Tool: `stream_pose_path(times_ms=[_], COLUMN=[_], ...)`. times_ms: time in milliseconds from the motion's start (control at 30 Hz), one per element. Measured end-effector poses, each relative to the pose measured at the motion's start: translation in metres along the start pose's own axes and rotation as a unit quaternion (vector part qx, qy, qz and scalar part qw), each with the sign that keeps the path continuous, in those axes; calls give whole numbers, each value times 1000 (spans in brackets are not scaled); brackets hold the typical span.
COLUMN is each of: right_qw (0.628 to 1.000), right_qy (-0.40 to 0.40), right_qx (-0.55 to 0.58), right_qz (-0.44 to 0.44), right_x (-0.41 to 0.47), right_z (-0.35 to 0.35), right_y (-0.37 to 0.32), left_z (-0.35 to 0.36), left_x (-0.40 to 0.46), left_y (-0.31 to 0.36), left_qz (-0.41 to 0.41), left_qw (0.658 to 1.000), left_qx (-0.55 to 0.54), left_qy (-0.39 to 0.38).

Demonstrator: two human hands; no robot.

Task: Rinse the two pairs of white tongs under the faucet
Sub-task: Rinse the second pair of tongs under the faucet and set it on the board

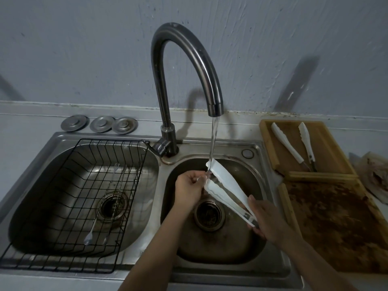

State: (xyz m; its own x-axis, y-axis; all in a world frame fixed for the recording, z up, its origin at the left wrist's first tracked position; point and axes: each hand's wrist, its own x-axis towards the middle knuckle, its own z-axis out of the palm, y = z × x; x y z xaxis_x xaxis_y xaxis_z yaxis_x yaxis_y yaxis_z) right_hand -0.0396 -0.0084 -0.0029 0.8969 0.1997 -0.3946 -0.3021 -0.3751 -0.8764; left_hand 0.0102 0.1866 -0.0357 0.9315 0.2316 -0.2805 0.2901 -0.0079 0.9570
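The two forearms come in from the bottom edge, nearest the camera; the right hand (pixel 270 222) is closed around the hinge end of one pair of white tongs (pixel 225 193), holding it slanted up and to the left so its open tips sit in the stream from the faucet (pixel 184 66); that slant probably lets the water run down both blades. The left hand (pixel 190 189) is curled at the tips, fingers pinched near the lower blade, apparently rubbing it in the flow. All this happens over the right sink basin (pixel 259 185), which holds nothing but its drain; the left basin carries a black wire rack (pixel 69 208) with a few slim utensils lying in it. The second pair of tongs (pixel 294 147) rests spread on a wooden tray (pixel 327 143) on the tabletop to the right, well apart from the water, seemingly waiting its turn.
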Motion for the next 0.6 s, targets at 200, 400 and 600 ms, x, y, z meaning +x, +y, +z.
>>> stream_pose_path(times_ms=[200,400,600], right_qw=[999,996,997], right_qy=[22,30,-10], right_qx=[-42,-85,-35], right_qz=[5,-29,68], right_x=[-1,1,4], right_z=[-6,-6,-12], right_y=[4,0,-7], left_z=[-15,-15,-16], left_x=[3,0,4], left_y=[14,13,14], left_qz=[-103,-91,-85], left_qw=[980,990,984], left_qx=[-64,-31,-46], left_qy=[-161,-106,-151])
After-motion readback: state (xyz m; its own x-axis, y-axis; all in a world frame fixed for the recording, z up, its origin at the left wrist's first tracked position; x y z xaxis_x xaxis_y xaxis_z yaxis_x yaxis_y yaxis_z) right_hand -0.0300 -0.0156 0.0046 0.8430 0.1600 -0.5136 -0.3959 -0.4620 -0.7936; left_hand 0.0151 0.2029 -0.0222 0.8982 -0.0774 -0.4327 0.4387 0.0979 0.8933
